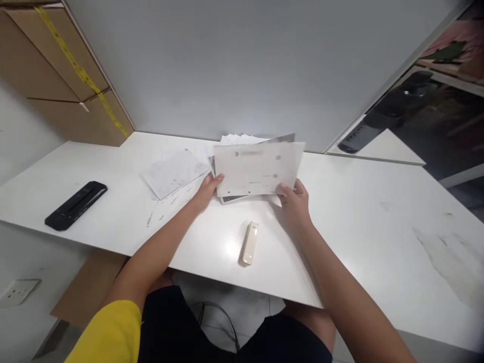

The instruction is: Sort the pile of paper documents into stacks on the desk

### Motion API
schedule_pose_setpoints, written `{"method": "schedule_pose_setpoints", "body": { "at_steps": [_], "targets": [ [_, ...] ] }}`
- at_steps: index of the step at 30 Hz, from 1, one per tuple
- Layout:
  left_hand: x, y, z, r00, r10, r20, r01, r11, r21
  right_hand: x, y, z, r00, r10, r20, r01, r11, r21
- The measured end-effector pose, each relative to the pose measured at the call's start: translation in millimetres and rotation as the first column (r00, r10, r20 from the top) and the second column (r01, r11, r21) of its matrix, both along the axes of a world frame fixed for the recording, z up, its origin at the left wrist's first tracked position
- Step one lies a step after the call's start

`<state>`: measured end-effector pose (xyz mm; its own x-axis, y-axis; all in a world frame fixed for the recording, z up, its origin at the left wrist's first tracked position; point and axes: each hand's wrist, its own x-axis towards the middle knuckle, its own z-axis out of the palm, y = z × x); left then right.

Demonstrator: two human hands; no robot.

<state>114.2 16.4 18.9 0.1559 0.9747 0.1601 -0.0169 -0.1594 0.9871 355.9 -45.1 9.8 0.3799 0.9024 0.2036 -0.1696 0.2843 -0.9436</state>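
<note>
The sheets (257, 169) are up between both hands over the middle of the table (351, 212), near its back edge. They are thin, matte and printed; the front one has straight edges, and a darker one shows at a slant behind its top. The left hand (207, 190) pinches the left edge, thumb on the front face; the right hand (295, 201) clamps the lower right corner the same way. Just behind, the uneven edges of more paper (236, 138) rise close to the panel (242, 65), a smooth grey upright.

A loose pile (176, 174) lies flat left of the left hand. Below the sheets, between the forearms, lies the stapler (250, 244), cream, slim and round-ended, near the front edge. Well apart at left is a black slab (75, 205), long and ridged, set at a slant.

The tabletop is glossy white and runs on widely to the right of the right hand, towards a brownish smear. Beyond the left back corner stands brown cardboard (68, 85) with yellow tape (81, 73); past the panel's right edge, a dark bottle (389, 113).
</note>
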Motion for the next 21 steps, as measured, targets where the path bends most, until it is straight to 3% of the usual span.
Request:
{"method": "schedule_pose_setpoints", "body": {
  "at_steps": [2,5,9,11,16,21],
  "targets": [
    [-1.3,-1.5,4.3,0.998,0.015,0.054,-0.013,0.999,-0.029,2.9,0.6,0.6,0.997,0.036,0.066,-0.036,0.999,0.005],
    [-3.8,-3.2,9.7,0.998,0.062,0.024,-0.063,0.996,0.057,11.3,3.6,0.4,0.977,0.065,0.203,-0.067,0.998,0.004],
    [-7.7,-1.1,9.1,0.996,-0.016,-0.084,0.033,0.98,0.199,18.1,6.2,-0.8,0.97,0.083,0.228,-0.09,0.996,0.021],
    [-9.0,0.8,4.3,0.988,-0.025,-0.154,0.062,0.967,0.246,18.9,6.3,-3.4,0.97,0.059,0.234,-0.073,0.996,0.048],
    [-8.5,12.7,-17.0,0.971,-0.024,-0.239,0.082,0.968,0.235,22.6,11.7,-19.0,0.947,0.077,0.311,-0.067,0.997,-0.043],
    [-6.4,29.0,-29.4,0.987,-0.038,-0.153,0.068,0.978,0.197,31.5,24.3,-20.7,0.946,0.047,0.321,-0.021,0.996,-0.083]
  ]
}}
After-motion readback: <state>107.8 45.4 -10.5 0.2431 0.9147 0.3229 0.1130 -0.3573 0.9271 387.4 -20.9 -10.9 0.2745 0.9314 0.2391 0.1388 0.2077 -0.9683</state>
